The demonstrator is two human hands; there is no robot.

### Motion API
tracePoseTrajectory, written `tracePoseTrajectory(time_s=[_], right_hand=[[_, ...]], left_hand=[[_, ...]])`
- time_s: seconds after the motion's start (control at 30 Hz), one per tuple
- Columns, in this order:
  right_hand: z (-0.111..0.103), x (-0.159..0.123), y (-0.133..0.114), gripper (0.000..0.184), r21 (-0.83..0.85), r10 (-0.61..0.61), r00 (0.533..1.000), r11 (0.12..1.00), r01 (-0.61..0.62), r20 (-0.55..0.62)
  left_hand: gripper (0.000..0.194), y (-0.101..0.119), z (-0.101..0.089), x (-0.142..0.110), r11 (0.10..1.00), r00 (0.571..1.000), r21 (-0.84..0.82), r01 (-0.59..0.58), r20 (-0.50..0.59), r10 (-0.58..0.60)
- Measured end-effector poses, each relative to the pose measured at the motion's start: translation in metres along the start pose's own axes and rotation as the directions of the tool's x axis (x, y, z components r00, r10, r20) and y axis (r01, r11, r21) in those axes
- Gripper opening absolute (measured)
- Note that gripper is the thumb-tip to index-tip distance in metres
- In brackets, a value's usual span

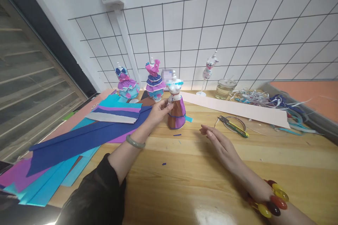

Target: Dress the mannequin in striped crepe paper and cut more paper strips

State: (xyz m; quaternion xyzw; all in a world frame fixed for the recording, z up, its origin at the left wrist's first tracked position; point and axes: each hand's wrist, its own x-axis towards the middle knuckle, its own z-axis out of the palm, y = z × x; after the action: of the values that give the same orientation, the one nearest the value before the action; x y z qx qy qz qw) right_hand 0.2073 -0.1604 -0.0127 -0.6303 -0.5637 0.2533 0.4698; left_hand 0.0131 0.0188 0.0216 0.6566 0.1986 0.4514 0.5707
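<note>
A miniature dress form (176, 112) stands upright at the middle of the table, its skirt brown and purple with dark bands and a turquoise strip around its white top. My left hand (161, 110) grips it at the waist from the left, thumb and fingers closed. To the right of the skirt, my right hand (218, 142) hovers or rests just above the wood with its fingers stretched out and nothing in it. A turquoise scrap (189, 119) lies beside the skirt. Small dark blue scraps (177, 135) are on the table in front of it.
Blue, turquoise and purple sheets (79, 137) overlap at the left. Behind stand two dressed forms (128, 86) and a bare one (207, 72). Scissors (233, 126), a pale strip (250, 110), a glass of liquid (225, 89) and tangled trimmings (256, 97) lie rightward.
</note>
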Motion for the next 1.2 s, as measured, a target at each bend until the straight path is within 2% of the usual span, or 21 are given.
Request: tracePoseTrajectory(time_s=[0.33,0.9,1.2], right_hand=[[0.0,0.0,0.0,0.047,-0.005,-0.038,0.999,0.999,0.038,0.009],[-0.001,0.002,0.001,0.043,-0.032,-0.084,0.996,0.996,0.085,0.022],[0.0,0.003,0.001,0.042,-0.048,-0.121,0.993,0.991,0.121,0.004]], left_hand=[[0.045,-0.008,-0.001,0.0,0.996,1.0,-0.084,0.029,0.014,-0.028],[0.048,-0.005,-0.001,-0.003,0.992,0.992,-0.045,0.12,-0.037,-0.122],[0.053,-0.01,0.0,-0.012,0.991,0.992,-0.061,0.116,-0.034,-0.119]])
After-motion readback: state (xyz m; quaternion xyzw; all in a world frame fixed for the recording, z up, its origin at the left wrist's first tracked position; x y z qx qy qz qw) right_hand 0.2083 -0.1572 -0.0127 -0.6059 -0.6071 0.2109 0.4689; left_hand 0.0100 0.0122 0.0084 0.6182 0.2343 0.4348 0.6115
